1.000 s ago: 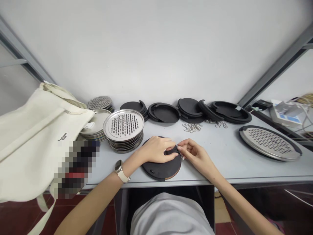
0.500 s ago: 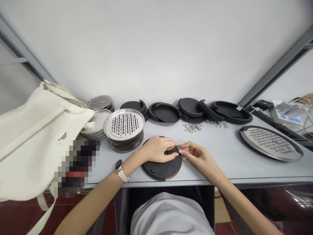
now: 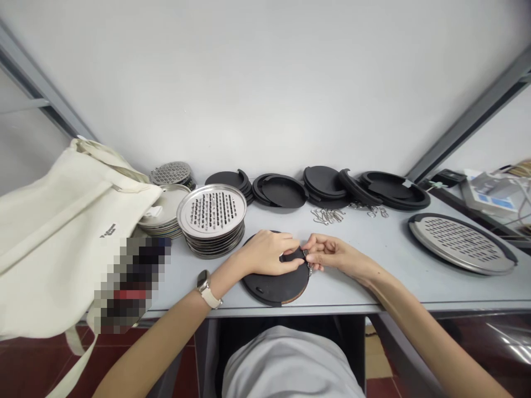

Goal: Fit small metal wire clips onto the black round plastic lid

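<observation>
A round black disc (image 3: 276, 288) with a brownish stretch of rim lies near the table's front edge. My left hand (image 3: 271, 253), with a watch on its wrist, rests on it, thumb and fingers closed on its upper right part. At the disc's right rim my right hand (image 3: 326, 253) pinches a small metal hook (image 3: 306, 253) between thumb and fingertips. More small metal shows just below, at the rim (image 3: 310, 269). Several loose metal hooks (image 3: 327, 215) lie behind my hands.
Left of the disc stands a stack of round metal graters (image 3: 213, 213), beside pale plates (image 3: 166, 207) and a cream bag (image 3: 62, 237). Black round holders (image 3: 284, 192) line the wall. A grater in a black holder (image 3: 462, 243) lies at the right.
My right hand has turned at the disc's rim, its fingers more curled and its wrist further right. My left hand keeps its hold on the disc.
</observation>
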{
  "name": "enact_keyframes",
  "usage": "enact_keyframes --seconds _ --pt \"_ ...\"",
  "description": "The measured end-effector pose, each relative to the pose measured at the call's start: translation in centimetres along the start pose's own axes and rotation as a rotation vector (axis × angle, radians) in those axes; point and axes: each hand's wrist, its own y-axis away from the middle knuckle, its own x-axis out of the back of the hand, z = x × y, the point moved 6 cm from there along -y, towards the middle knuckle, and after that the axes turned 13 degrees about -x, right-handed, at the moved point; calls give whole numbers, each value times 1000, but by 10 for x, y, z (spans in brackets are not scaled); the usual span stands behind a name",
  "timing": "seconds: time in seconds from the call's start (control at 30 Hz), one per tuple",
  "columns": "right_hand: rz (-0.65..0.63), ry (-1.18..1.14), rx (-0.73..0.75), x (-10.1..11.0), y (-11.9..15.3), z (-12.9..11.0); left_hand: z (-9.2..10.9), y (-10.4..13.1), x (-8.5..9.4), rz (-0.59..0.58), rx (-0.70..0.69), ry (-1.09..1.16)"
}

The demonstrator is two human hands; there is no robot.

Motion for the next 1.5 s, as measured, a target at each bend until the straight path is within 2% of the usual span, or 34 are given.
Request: enact_keyframes --seconds 0.1,0.37,0.67,0.87,1.13,1.33,1.5 --pt "-32 3 -16 4 -4 2 1 0 0 6 -5 1" --pt "-21 -7 -24 7 -1 4 1 1 0 3 -13 5" --pt "-88 -33 -43 6 -7 4 1 1 1 -10 -21 -3" --pt "-62 -12 -54 7 -6 4 2 1 1 -22 -47 0" --pt "45 124 -35 8 1 3 2 2 1 -13 -47 5" --pt "-5 141 -44 3 5 0 2 2 1 -11 -48 10" --pt "2 143 -62 1 6 -1 2 2 0 -23 -39 19"
